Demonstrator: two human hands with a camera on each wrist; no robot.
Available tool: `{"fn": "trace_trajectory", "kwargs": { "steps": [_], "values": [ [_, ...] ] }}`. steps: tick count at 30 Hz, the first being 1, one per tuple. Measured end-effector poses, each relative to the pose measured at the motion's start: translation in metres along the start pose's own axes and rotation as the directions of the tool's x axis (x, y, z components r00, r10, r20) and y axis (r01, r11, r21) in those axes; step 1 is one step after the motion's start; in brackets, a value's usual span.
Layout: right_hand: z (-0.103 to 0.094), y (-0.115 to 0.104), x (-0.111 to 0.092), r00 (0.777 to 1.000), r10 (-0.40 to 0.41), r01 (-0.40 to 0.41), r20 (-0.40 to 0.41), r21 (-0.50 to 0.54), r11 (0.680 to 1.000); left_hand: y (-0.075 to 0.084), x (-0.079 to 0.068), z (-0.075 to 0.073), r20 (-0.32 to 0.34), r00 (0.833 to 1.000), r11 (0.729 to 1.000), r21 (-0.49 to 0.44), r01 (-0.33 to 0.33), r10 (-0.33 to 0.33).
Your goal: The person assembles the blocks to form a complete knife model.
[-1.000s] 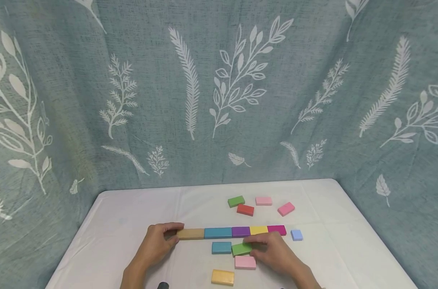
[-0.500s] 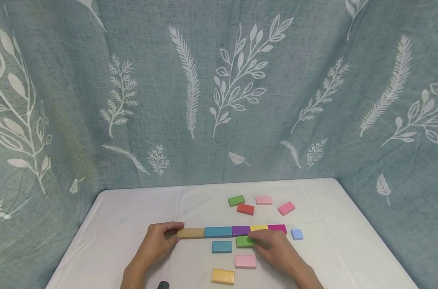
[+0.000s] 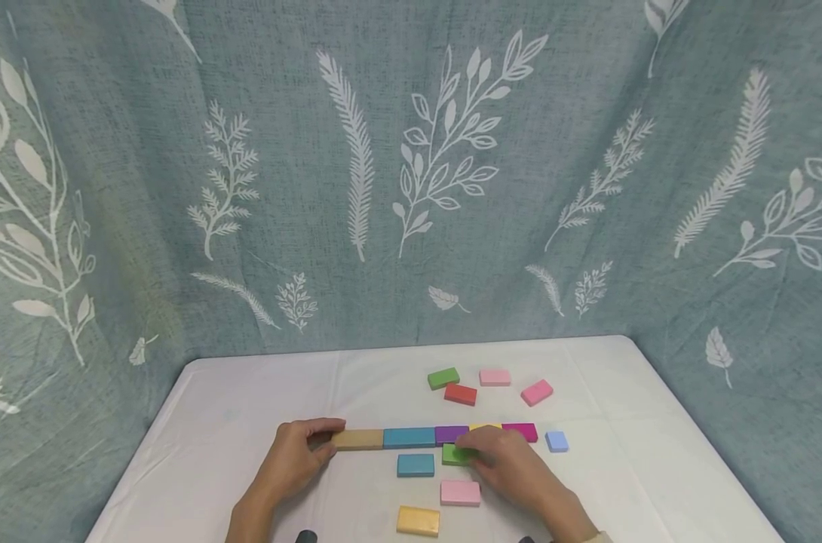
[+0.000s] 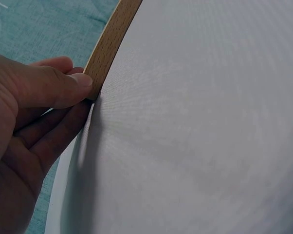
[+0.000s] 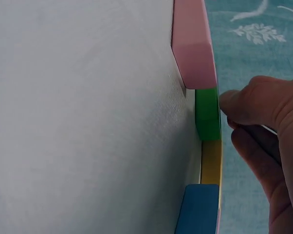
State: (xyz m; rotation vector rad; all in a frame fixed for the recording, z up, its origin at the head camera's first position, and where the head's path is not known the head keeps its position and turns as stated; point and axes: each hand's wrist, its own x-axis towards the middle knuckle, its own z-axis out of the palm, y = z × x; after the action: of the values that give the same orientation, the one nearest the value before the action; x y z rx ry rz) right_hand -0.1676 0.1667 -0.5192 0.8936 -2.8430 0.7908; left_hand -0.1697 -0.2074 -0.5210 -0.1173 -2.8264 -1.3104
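A straight row of wooden blocks runs across the white table: a tan block [image 3: 358, 440], a long blue block [image 3: 409, 437], a purple block [image 3: 451, 435], a yellow block [image 3: 486, 427] and a magenta block [image 3: 520, 432]. My left hand [image 3: 299, 454] pinches the tan block's left end between thumb and fingers. Just below the purple and yellow blocks lies a green block [image 3: 455, 454]. Curled fingertips of my right hand [image 3: 509, 464] are on its right part, partly hiding it and the yellow block. In the right wrist view, the thumb [image 5: 236, 105] meets its upper edge.
Nearer me lie a short blue block [image 3: 415, 465], a pink block [image 3: 460, 493] and a yellow-orange block [image 3: 418, 520]. Behind the row are another green block [image 3: 443, 378], a red block [image 3: 461, 394] and two pink ones. A light blue block [image 3: 556, 441] sits right.
The green block has moved up against the row and straightened, carried by my right hand. That hand has since slid slightly left over it. My left hand stays on the tan block.
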Motion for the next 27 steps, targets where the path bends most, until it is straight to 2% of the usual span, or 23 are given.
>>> {"fn": "trace_trajectory", "kwargs": {
  "steps": [16, 27],
  "values": [
    [0.0033, -0.0009, 0.0087, 0.999, -0.051, 0.050, -0.012, -0.026, 0.998, -0.0021, 0.0015, 0.0000, 0.004, 1.000, 1.000, -0.022, -0.001, 0.002],
    [0.0013, 0.0014, 0.0085, 1.000, -0.007, 0.006, 0.002, 0.013, 1.000, -0.0018, 0.0026, -0.0006, 0.006, 1.000, 1.000, -0.011, -0.006, 0.006]
  ]
}}
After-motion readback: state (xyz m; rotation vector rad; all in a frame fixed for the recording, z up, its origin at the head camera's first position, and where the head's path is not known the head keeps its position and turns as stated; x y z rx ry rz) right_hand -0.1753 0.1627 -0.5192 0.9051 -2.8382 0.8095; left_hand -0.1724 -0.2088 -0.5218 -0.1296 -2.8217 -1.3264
